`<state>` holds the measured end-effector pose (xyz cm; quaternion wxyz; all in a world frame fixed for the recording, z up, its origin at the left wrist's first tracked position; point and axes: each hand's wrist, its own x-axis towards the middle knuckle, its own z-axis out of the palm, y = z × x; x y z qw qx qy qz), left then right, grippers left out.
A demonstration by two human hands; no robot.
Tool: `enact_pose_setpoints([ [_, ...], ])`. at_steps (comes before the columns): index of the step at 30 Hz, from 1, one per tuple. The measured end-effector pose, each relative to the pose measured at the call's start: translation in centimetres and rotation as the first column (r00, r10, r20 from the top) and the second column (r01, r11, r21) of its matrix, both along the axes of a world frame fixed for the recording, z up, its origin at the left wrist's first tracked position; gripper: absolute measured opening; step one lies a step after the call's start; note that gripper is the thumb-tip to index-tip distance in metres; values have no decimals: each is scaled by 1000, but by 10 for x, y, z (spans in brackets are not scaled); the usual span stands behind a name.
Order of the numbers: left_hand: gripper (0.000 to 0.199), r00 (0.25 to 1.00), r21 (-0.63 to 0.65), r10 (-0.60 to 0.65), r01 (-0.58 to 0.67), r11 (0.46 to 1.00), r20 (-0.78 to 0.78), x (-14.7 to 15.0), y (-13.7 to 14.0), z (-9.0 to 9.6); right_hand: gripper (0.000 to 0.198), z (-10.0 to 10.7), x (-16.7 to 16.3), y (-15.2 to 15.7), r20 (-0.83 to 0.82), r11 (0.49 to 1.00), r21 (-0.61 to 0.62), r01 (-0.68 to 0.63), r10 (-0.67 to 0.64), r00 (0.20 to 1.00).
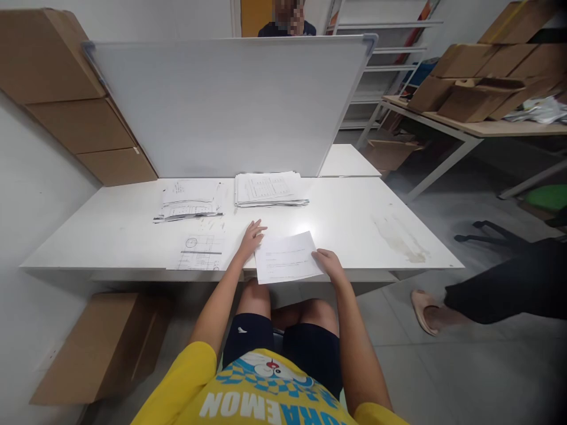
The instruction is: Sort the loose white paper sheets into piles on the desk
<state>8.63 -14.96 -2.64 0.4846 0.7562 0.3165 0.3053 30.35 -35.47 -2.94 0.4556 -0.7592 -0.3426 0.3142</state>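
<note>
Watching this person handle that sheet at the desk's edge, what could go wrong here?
1. The sheet of paper juts past the near edge of the white table, with the right hand at one side and the left hand at the other; if let go, it might slide to the floor.
2. The drawing sheet lies loose beside the left hand, so a sweep of the arm could brush it off.
3. The two paper stacks behind look uneven and could get mixed up.
</note>
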Motion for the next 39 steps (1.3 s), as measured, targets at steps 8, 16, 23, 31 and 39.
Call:
enact_pose_setpoints([
  [8, 33, 993, 134, 28, -13, 991, -112, 10, -1, -11, 34, -1, -1, 0, -9, 1000, 7, 8, -8, 1000],
  [16, 31, 979, 263, 16, 39, 964, -203, 10, -4, -11, 34, 6, -6, -3, -99, 999, 35, 21, -18, 995],
  [23, 34, 980, 369, 105, -35, 929, -169, 6, -7, -4, 46, -1, -13, -4, -18, 943, 243, 227, -230, 973],
  [31, 46, 947, 430, 217, -98, 897, -238, 6, -7, -3, 44, 80, 12, 88, -106, 672, 632, 387, -419, 902],
  [39, 68, 901, 307, -4, 152, 940, -435, -2, -3, 3, 27, 106, 11, 255, -60, 934, 297, 201, -192, 980],
])
